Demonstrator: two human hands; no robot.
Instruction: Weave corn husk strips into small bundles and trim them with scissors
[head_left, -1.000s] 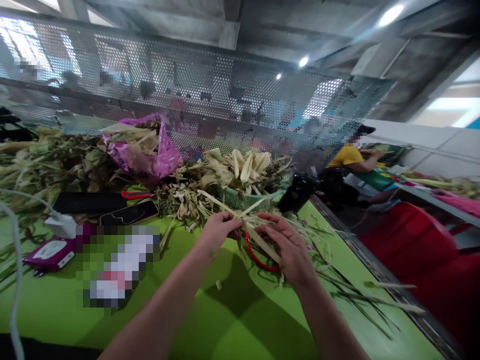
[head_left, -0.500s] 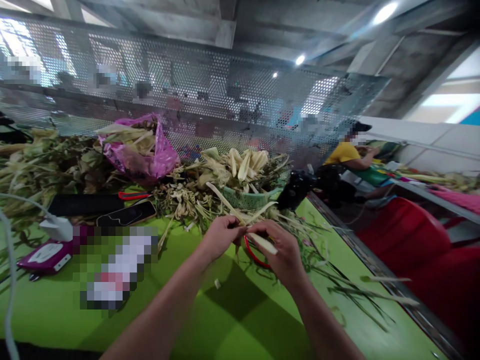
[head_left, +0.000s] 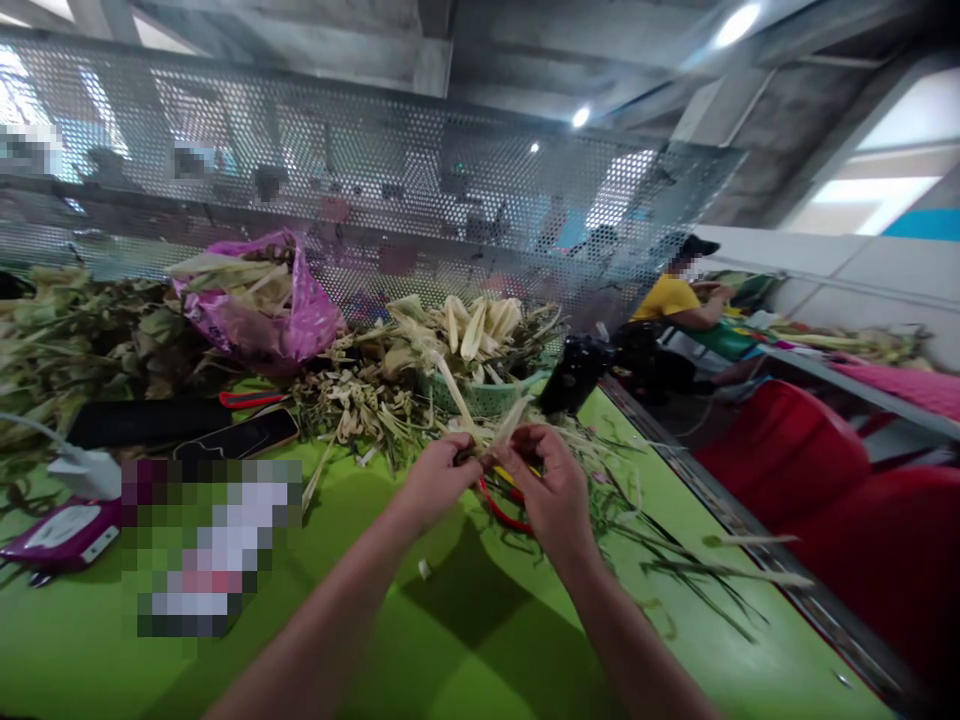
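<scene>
Head view: two pale strips form a V between the hands, held above the green bench (head_left: 487,680). Left strip (head_left: 455,393): long axis runs away from the wearer, leaning left, toward the basket (head_left: 491,402). Right strip (head_left: 513,420): shorter in view, leaning right. Their lower ends meet at the fingertips; whether they are joined there is hidden.

Left hand (head_left: 478,460) pinches the foot of the V, which lies to the right of its knuckles. Right hand (head_left: 512,450) grips the right strip low down, thumb toward the left hand; the V's foot lies to its left. Fingertips of both nearly touch.

Judgement: the key relation is this V; the right hand is nearer the right strip, the left hand nearer the left. Red loop (head_left: 501,516) sits just below, on the wearer's side.
</scene>
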